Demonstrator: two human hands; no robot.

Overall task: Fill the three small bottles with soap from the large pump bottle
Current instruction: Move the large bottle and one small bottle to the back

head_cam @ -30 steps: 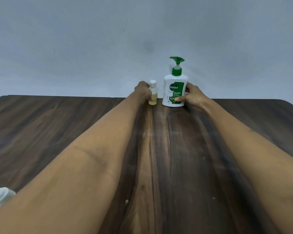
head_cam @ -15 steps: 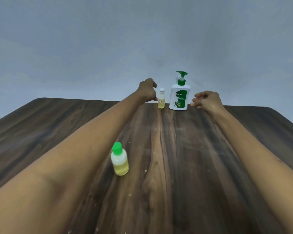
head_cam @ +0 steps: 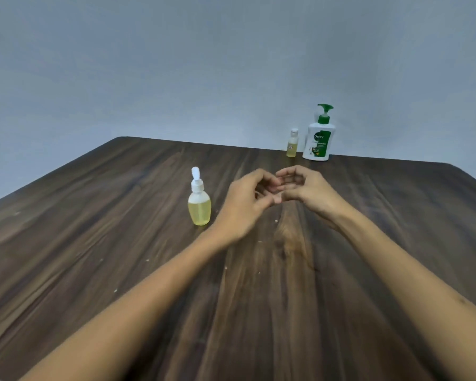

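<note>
The large pump bottle point(head_cam: 318, 138) and a small capped bottle point(head_cam: 292, 143) stand touching the table point(head_cam: 94, 229)'s far edge, a flip-top bottle point(head_cam: 199, 200) stands mid-table, leaving wide bare wood around, while left hand point(head_cam: 245, 204) and right hand point(head_cam: 305, 188) meet, fingers loosely curled, gripping nothing.

— How many bottles do you count from where you're watching?

— I see three in all. One large pump bottle point(head_cam: 318, 140) stands at the far edge of the table point(head_cam: 94, 243). I count two small bottles: a slim one point(head_cam: 292, 143) just to the left of the pump bottle, and a rounder one with its flip cap open point(head_cam: 199, 200), well nearer than the pump bottle and further left.

— And hands?

— Two, a left hand point(head_cam: 245, 204) and a right hand point(head_cam: 305, 188), both nearer than the pump bottle. One table, too.
</note>
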